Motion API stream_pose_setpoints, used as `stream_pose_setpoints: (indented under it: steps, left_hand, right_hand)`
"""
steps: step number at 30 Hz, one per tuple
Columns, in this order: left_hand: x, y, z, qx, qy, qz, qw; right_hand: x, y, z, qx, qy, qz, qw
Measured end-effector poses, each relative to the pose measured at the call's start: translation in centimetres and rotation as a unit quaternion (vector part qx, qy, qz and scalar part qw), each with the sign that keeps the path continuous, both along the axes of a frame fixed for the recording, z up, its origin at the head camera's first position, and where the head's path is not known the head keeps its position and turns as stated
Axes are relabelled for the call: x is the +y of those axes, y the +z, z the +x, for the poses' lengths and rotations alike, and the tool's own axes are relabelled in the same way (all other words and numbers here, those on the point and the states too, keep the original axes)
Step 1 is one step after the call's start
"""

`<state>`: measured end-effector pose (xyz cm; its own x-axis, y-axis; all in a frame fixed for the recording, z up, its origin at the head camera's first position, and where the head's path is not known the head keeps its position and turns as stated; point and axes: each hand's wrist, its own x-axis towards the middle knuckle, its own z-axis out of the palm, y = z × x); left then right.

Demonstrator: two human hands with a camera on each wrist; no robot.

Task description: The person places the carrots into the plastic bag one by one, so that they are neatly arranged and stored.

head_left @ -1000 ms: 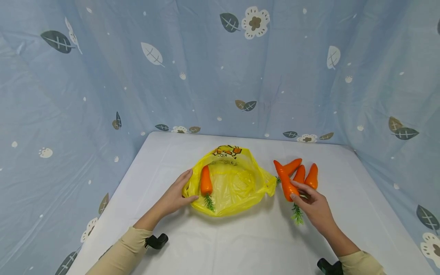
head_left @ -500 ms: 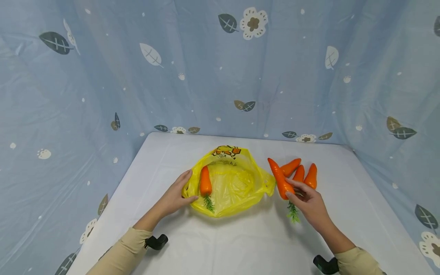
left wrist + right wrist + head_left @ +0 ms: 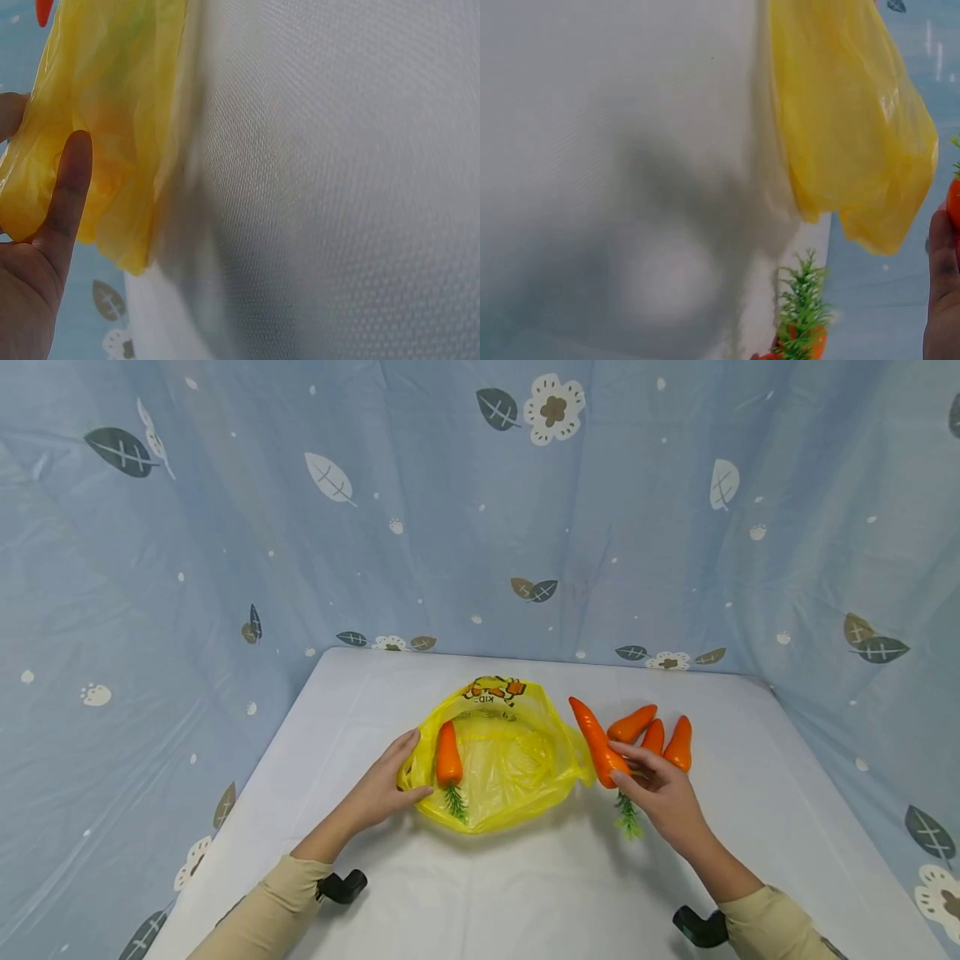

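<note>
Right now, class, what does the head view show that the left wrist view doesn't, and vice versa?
Only the head view: the right hand holding a carrot, and the print on the yellow bag.
Only the left wrist view: green and orange tints showing dimly through the bag's side.
Both: the left hand, the bag, white table and patterned blue cloth.

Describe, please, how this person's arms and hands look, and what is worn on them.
The left hand and right hand are bare, without gloves. The left sleeve and right sleeve are plain beige. A small black device sits near each cuff, left and right. I see no cables.
</note>
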<state>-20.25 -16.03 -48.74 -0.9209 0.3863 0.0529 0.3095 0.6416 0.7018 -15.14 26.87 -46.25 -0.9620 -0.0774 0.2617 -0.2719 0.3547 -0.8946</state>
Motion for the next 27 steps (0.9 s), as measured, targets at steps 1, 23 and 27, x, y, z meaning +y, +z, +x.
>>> stream_pose_setpoints:
  steps: [1, 23, 27]
  left_hand:
    - [0.0, 0.0, 0.0, 0.001, 0.000, -0.001, 1.0000]
    - [0.1, 0.2, 0.2, 0.001, -0.002, -0.001, 1.0000]
    - [0.1, 0.2, 0.2, 0.001, -0.001, -0.001, 1.0000]
  right_hand:
    - [-0.1, 0.1, 0.0, 0.001, 0.003, -0.004, 1.0000]
    - [-2.6, 0.8, -1.2, 0.002, 0.060, -0.031, 0.9977]
    - [-3.2, 0.9, -1.4, 0.000, 0.058, -0.020, 0.9982]
